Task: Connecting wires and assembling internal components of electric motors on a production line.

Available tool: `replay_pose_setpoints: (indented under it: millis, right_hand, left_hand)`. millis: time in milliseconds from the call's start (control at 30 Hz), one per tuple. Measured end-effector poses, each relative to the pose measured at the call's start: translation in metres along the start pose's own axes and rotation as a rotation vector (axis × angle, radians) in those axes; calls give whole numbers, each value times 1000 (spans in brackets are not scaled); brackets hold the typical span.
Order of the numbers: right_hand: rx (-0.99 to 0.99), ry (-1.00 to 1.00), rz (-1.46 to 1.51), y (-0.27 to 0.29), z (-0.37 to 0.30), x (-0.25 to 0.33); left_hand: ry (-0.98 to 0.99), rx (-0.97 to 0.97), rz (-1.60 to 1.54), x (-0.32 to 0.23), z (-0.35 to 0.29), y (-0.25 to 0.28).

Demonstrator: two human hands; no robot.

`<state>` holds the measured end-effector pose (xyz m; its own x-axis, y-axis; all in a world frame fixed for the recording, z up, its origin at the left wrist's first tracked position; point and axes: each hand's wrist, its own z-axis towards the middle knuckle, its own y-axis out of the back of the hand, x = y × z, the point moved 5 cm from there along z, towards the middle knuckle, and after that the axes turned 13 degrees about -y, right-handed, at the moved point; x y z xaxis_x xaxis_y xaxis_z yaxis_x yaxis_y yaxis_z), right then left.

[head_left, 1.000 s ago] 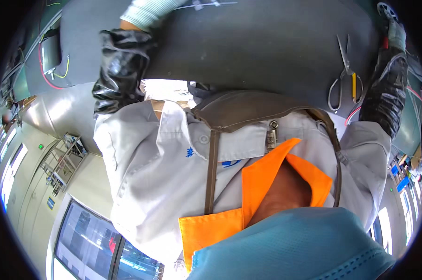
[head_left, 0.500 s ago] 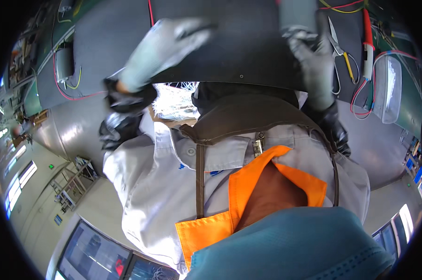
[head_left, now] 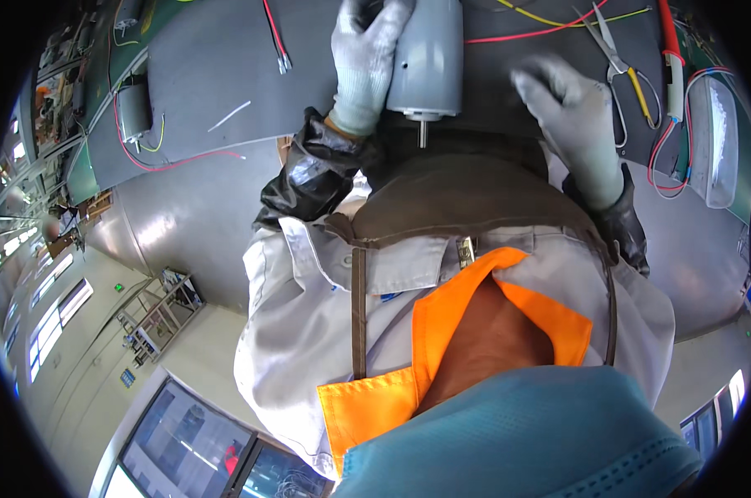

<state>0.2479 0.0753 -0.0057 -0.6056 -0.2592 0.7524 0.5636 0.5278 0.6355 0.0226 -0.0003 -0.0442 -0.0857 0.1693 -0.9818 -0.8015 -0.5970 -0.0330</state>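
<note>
A grey cylindrical electric motor (head_left: 428, 62) lies on the dark work mat in front of me, its metal shaft pointing toward my body. My left hand (head_left: 367, 62), in a grey-white work glove, is closed against the motor's left side, with the fingertips partly cut off at the upper edge. My right hand (head_left: 579, 116), gloved too, hovers to the right of the motor. Its fingers are a little curled and apart, with nothing between them. Red and yellow wires (head_left: 541, 35) stretch to the right behind the motor.
Metal scissors (head_left: 614, 65) and a red-and-white handled tool (head_left: 672, 62) with a cord lie at right, next to a clear plastic box (head_left: 714, 141). Another grey motor (head_left: 133, 108) with wires stands at left. A thin white strip (head_left: 229, 116) and red-and-black wire ends (head_left: 279, 46) lie on the mat.
The motor has moved from the upper right to the middle, shaft toward me. My left hand has come right onto it. The right hand has let go of it and drawn back.
</note>
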Motion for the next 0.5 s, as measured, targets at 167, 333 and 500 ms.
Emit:
replay_pose_setpoints:
  millis: [167,333,500]
  right_hand:
    - [825,-571,835,-69,-29,-37]
    - [686,-528,1089,-78,-20,-12]
    - [366,-405,853,-53,24,-11]
  left_hand:
    - [-115,-183,-81,-5,-1,-16]
    - [-72,-191,-71,-4,37,-29]
    - [2,367,-282,-18,40,-25]
